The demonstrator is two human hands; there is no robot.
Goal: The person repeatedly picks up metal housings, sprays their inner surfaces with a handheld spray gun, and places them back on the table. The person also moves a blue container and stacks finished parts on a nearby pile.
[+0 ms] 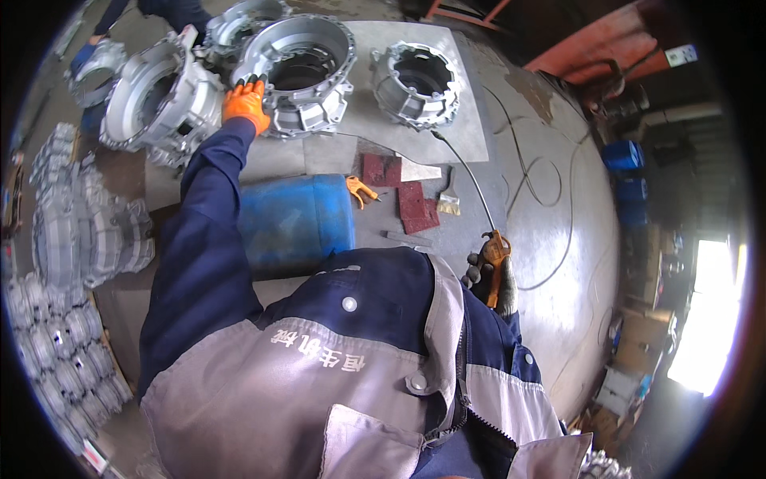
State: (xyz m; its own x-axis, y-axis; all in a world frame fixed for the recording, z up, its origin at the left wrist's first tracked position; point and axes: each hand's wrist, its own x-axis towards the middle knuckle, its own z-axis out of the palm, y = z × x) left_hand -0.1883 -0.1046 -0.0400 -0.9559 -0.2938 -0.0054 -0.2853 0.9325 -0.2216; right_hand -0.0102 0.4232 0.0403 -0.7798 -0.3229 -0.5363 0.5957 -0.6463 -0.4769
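Note:
My left hand [246, 104], in an orange glove with dark fingertips, lies with fingers stretched out against the side of a grey cast-metal housing [307, 108]. This round housing stands on the table, its wide opening facing up. My right hand [481, 275], in a grey and black glove, is closed around an orange air blow gun [498, 255]. The gun's long thin nozzle points away from me, its dark tip close to a second, smaller ring-shaped housing [416, 86]. Left of my orange glove, another large housing [163, 100] lies tilted on its side.
A blue drum [299, 215] lies before me. Beside it are another orange blow gun [361, 191], dark red pads [415, 209] and a paintbrush [450, 194]. A hose [571, 215] loops over the floor at right. Stacked castings [92, 215] stand left; a co-worker's blue-gloved hand [81, 59] is far left.

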